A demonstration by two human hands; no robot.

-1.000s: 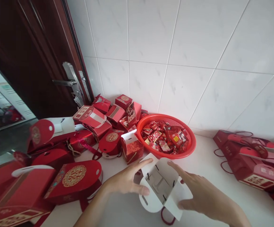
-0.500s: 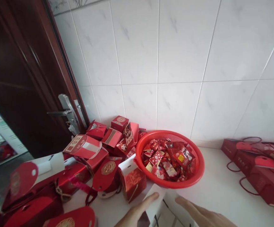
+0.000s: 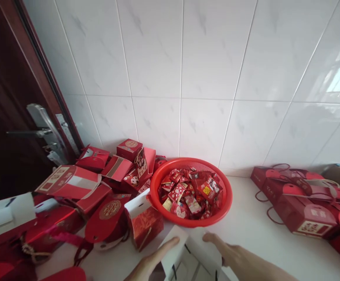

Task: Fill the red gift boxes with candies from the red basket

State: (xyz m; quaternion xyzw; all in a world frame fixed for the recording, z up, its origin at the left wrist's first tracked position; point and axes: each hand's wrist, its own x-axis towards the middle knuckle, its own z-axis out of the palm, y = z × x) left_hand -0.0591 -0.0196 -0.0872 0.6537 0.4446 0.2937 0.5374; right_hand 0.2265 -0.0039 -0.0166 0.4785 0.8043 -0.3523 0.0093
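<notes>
At the bottom centre stands an open cardboard box (image 3: 201, 249), its white inside facing up and its flaps spread apart. My left hand (image 3: 155, 259) grips the left flap, with the thumb on the white face. My right hand (image 3: 227, 251) has hold of the right flap, and its fingers are partly hidden behind the card. Just beyond the box sits a red plastic basket (image 3: 227, 203) of small wrapped sweets (image 3: 190, 195). A red gift box (image 3: 146, 226) with its white flap raised stands left of my hands. The lower part of the held box is cut off by the frame.
A heap of red gift boxes (image 3: 108, 210) covers the left side of the white counter (image 3: 243, 218). More red boxes with cord handles (image 3: 301, 207) stand at the right. A tiled wall (image 3: 205, 58) rises behind, and a dark door with a metal handle (image 3: 45, 128) is at the left.
The view has turned to the right, so the basket and boxes lie further left and more of the right-hand boxes shows. Both hands keep hold of the open box's flaps.
</notes>
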